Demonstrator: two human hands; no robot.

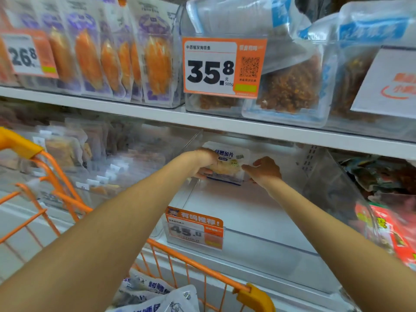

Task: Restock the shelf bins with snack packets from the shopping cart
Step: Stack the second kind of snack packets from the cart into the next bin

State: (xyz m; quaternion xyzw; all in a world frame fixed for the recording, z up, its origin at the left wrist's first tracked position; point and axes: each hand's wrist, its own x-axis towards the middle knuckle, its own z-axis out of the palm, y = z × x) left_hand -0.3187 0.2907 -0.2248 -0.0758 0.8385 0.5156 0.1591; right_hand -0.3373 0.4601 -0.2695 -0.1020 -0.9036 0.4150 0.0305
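Observation:
A white snack packet [229,162] with blue lettering stands upright at the back of a clear shelf bin [258,235] on the middle shelf. My left hand [206,161] grips its left edge. My right hand [264,168] pinches its right edge. Both arms reach deep into the bin over the orange shopping cart [198,264]. More white-and-blue packets [155,293] of the same kind lie in the cart at the bottom of the view.
An orange 45.0 price tag [194,230] hangs on the bin's front. A clear bin [101,167] of packets sits to the left, colourful packets [391,224] to the right. The upper shelf [157,113] holds more stocked bins and a 35.8 tag [222,66].

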